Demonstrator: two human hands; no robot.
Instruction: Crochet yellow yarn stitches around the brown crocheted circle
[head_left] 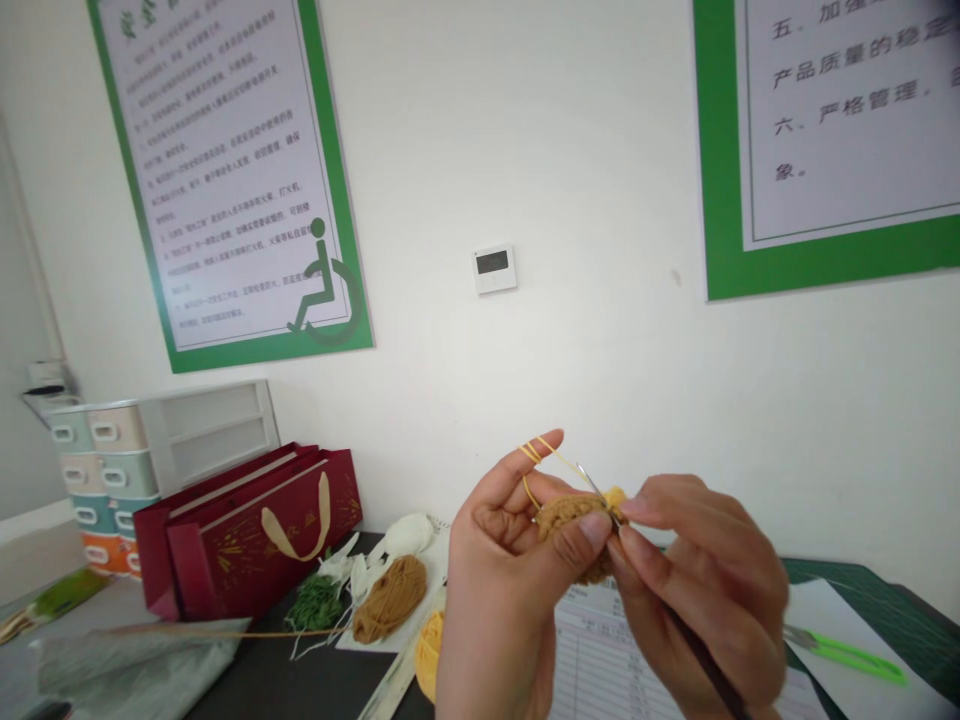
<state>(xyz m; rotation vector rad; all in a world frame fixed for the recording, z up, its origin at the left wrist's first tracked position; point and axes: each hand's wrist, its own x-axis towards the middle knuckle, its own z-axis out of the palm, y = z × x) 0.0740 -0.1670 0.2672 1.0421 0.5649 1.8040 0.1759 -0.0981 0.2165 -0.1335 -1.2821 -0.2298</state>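
My left hand (510,560) pinches a brown crochet piece (562,513) between thumb and fingers. Yellow yarn (556,452) is wound around its raised index finger and runs down to the work. A small yellow part (615,497) shows at the piece's right end. In my right hand (697,570) is a crochet hook (697,645) with a dark handle; its metal tip pokes up past the piece, close to the yellow strand. The fingertips of both hands nearly meet at the work. Part of the brown piece is hidden behind my left thumb.
A brown yarn ball (390,598), a yellow yarn ball (429,655) and green yarn (316,603) lie on the dark table. Red gift bags (255,530) and a drawer unit (210,425) stand left. Printed paper (600,650) lies beneath my hands; a green-handled cutter (847,652) lies right.
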